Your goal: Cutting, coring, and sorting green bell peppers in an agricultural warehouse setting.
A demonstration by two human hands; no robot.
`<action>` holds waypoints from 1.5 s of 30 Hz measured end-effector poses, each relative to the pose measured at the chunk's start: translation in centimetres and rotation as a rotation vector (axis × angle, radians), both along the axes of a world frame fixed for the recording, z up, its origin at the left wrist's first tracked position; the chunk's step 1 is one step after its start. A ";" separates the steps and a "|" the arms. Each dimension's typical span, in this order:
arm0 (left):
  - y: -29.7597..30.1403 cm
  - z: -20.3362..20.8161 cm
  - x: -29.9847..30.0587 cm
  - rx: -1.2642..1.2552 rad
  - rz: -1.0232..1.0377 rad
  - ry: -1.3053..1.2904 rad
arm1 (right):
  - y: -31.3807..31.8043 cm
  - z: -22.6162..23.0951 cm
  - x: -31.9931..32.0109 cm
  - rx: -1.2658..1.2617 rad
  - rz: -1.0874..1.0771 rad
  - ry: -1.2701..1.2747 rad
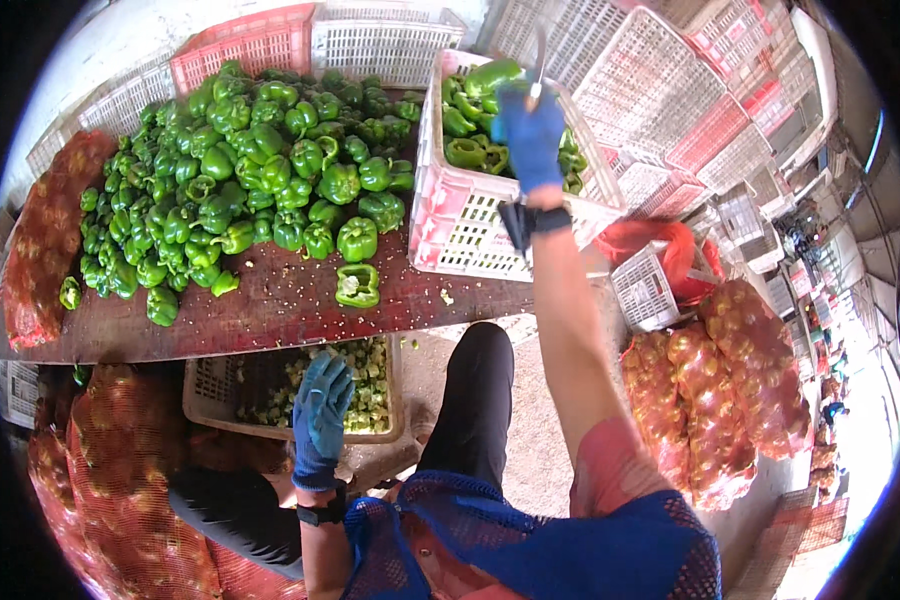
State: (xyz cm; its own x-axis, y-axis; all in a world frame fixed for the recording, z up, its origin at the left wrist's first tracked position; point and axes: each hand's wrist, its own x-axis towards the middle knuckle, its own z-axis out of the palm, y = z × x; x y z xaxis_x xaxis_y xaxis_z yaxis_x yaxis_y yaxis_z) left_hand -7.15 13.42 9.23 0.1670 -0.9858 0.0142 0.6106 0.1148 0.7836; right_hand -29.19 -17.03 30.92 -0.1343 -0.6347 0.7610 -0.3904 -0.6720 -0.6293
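My right hand (pixel 532 135), in a blue glove, is closed around a knife (pixel 540 62) whose thin blade points away from me. It is over a white and pink plastic crate (pixel 475 225) full of cut green peppers (pixel 466 153). Motion smears this hand a little. Lower down, my left hand (pixel 322 408), gloved too, has its fingers stretched out and holds nothing. Beneath it, a low crate (pixel 398 400) contains pale green pepper cores (pixel 368 385). A halved pepper (pixel 357 286) lies cut side toward me near the table's front edge.
A large heap of whole green peppers (pixel 260 170) covers much of the red-brown table (pixel 270 325). Red mesh sacks stand at left (pixel 55 240), under the table (pixel 135 470) and on the right floor (pixel 720 390). Stacked plastic crates (pixel 660 80) rise behind at right.
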 end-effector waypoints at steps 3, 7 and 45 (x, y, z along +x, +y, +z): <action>-0.1 -1.3 0.3 0.133 0.038 0.063 | 2.1 -10.2 1.1 -0.020 0.157 0.076; -0.1 -3.1 1.1 0.096 0.090 0.097 | 8.6 -16.8 4.6 0.144 0.337 0.396; -1.1 -1.1 1.5 -0.064 0.133 0.133 | 24.1 -19.3 11.2 1.260 1.110 -0.270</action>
